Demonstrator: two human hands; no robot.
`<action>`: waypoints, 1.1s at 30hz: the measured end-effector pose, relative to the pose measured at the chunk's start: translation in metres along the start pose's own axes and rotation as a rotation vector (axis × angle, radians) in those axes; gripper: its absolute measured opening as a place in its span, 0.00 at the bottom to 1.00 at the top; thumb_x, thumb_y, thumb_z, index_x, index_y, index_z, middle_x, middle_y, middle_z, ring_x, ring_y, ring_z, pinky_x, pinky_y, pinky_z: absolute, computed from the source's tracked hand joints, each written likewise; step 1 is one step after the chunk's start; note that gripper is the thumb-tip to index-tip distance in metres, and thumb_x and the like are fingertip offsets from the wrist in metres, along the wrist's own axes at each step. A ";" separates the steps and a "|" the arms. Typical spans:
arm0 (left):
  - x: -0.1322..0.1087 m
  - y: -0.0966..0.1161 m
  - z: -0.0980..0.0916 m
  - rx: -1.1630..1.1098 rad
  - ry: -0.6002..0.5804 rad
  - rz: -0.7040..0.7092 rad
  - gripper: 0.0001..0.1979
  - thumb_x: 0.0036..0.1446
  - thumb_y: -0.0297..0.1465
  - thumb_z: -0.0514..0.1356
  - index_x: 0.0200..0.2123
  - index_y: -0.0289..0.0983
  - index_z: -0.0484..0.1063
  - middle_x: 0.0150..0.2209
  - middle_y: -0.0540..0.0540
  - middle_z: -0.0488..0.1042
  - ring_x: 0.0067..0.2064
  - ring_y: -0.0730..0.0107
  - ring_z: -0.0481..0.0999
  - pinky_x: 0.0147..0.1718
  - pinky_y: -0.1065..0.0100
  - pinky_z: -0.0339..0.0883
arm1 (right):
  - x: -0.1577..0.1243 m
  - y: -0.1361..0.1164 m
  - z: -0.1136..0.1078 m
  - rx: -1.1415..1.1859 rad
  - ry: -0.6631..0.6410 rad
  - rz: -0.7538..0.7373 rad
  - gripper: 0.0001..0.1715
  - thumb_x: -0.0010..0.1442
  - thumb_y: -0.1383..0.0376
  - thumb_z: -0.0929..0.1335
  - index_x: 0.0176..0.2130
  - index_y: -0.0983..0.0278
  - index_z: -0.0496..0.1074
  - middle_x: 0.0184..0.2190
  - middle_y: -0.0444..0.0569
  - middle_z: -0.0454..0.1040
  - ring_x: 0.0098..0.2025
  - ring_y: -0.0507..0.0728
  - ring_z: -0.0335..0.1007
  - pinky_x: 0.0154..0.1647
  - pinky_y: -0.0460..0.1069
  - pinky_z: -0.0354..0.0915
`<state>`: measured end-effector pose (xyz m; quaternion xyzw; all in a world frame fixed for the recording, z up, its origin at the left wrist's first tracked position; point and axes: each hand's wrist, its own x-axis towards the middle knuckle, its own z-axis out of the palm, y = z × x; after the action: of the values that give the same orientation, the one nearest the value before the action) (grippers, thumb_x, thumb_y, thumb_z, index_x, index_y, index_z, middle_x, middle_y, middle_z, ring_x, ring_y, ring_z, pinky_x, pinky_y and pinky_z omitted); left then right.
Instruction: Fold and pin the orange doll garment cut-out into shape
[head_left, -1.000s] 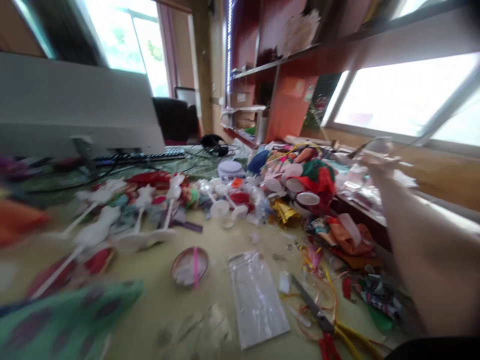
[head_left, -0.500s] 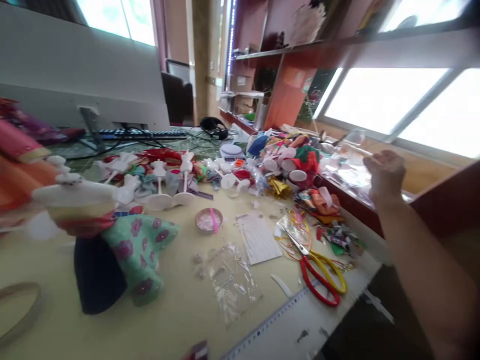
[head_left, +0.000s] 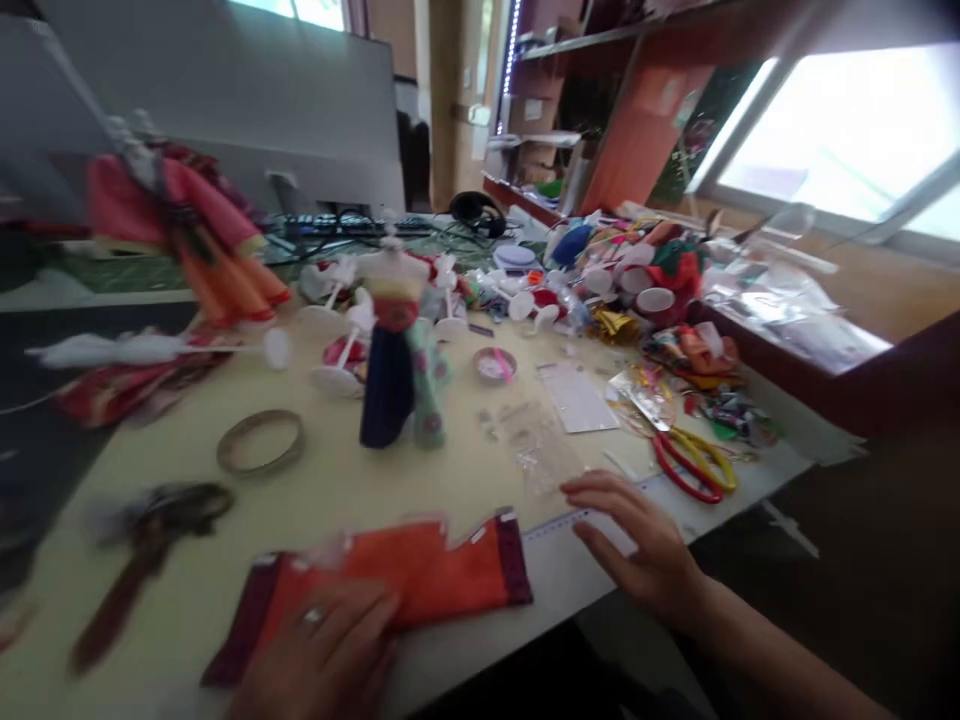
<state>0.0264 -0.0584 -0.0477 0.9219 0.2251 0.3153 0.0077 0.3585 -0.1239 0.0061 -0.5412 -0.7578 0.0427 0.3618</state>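
A small orange cloth garment piece (head_left: 427, 565) with dark purple ends lies at the table's front edge. My left hand (head_left: 330, 640), a ring on one finger, is closed over its lower left part; blur softens the fingers, and the thumb is not clear. To the right of the cloth, my right hand (head_left: 645, 550) hovers with fingers apart and nothing in them. Beyond the cloth stands a doll-sized dress form (head_left: 394, 300) in a navy and green flowered skirt. Under my right hand runs a ruler (head_left: 559, 525).
Scissors with red and yellow handles (head_left: 694, 465) lie at the right edge. A tape ring (head_left: 259, 442) and a blurred dark tool (head_left: 142, 560) are on the left. A pink bowl (head_left: 495, 366), clear bag (head_left: 540, 445) and white card (head_left: 577, 397) lie mid-table; scraps (head_left: 694, 350) heap behind.
My right hand has come down from beside the shelf, and its fist has opened. The view has swung left and down, bringing my left hand and the orange cloth into sight.
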 end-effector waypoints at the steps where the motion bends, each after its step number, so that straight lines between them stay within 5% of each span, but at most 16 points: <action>1: 0.002 0.004 -0.005 -0.022 -0.029 0.001 0.13 0.56 0.26 0.56 0.44 0.37 0.72 0.40 0.45 0.77 0.41 0.66 0.76 0.43 0.67 0.69 | -0.002 -0.012 0.009 -0.007 -0.054 -0.090 0.16 0.57 0.73 0.65 0.45 0.63 0.67 0.42 0.53 0.73 0.45 0.58 0.69 0.52 0.58 0.64; 6: 0.013 0.026 -0.011 -0.074 -0.103 -0.045 0.15 0.57 0.24 0.54 0.49 0.32 0.68 0.47 0.39 0.72 0.50 0.58 0.69 0.50 0.59 0.64 | -0.001 -0.049 0.046 -0.050 -0.236 -0.329 0.13 0.57 0.73 0.64 0.44 0.67 0.68 0.42 0.53 0.73 0.45 0.58 0.68 0.55 0.59 0.62; 12: 0.014 0.031 0.005 -0.089 -0.231 -0.094 0.16 0.59 0.32 0.54 0.50 0.35 0.68 0.48 0.41 0.72 0.49 0.55 0.69 0.50 0.52 0.63 | -0.005 -0.048 0.060 -0.073 -0.355 -0.275 0.10 0.60 0.66 0.64 0.43 0.66 0.69 0.41 0.53 0.72 0.46 0.60 0.66 0.55 0.60 0.61; 17: 0.035 0.030 0.000 -0.132 -0.211 -0.062 0.12 0.59 0.31 0.54 0.45 0.34 0.69 0.45 0.41 0.72 0.46 0.56 0.69 0.49 0.53 0.63 | -0.007 -0.029 0.046 -0.044 -0.198 -0.165 0.12 0.59 0.71 0.63 0.44 0.64 0.68 0.40 0.52 0.72 0.42 0.58 0.67 0.52 0.60 0.62; 21: 0.068 0.034 0.008 -0.194 -0.301 0.011 0.10 0.60 0.27 0.52 0.43 0.34 0.69 0.41 0.42 0.72 0.42 0.60 0.70 0.44 0.57 0.66 | -0.003 -0.020 0.047 -0.098 -0.200 -0.098 0.12 0.60 0.72 0.62 0.43 0.65 0.69 0.38 0.53 0.71 0.40 0.59 0.65 0.45 0.59 0.64; 27: 0.115 0.031 0.043 -0.152 -0.478 -0.268 0.06 0.58 0.27 0.53 0.35 0.35 0.69 0.35 0.43 0.70 0.38 0.60 0.69 0.37 0.59 0.67 | 0.000 -0.015 0.053 -0.108 -0.244 -0.029 0.10 0.61 0.70 0.61 0.38 0.64 0.71 0.34 0.52 0.70 0.36 0.58 0.64 0.38 0.56 0.65; 33: 0.128 0.028 0.060 -0.145 -0.526 -0.320 0.06 0.56 0.25 0.53 0.27 0.35 0.66 0.32 0.45 0.69 0.35 0.63 0.69 0.35 0.62 0.65 | -0.007 -0.003 0.048 -0.030 -0.155 0.060 0.10 0.60 0.70 0.62 0.42 0.64 0.69 0.37 0.52 0.70 0.40 0.59 0.65 0.42 0.56 0.64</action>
<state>0.1625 -0.0219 -0.0168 0.9218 0.3344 0.0759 0.1808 0.3286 -0.1153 -0.0316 -0.5639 -0.7677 0.0842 0.2925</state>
